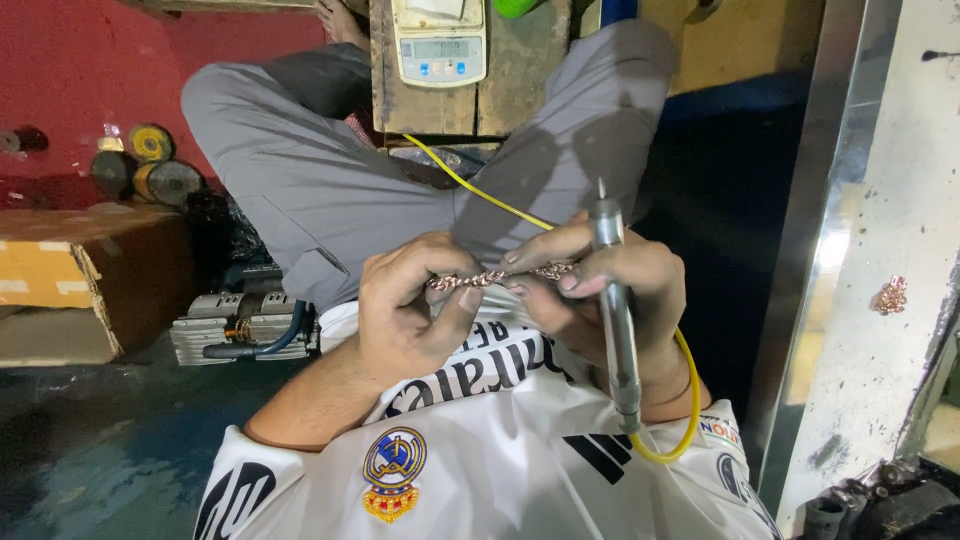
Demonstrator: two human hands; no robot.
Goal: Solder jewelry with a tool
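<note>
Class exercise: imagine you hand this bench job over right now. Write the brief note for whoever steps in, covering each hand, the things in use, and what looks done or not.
Left hand: pinches one end of the copper-coloured chain.
Right hand: grips the other end of the chain and also holds the pen-shaped metal tool with its yellow hose.
The chain is stretched between both hands, above the lap.
A scale sits on the wooden block ahead; a small chain piece lies on the surface to the right.
Progress cannot be told.
</note>
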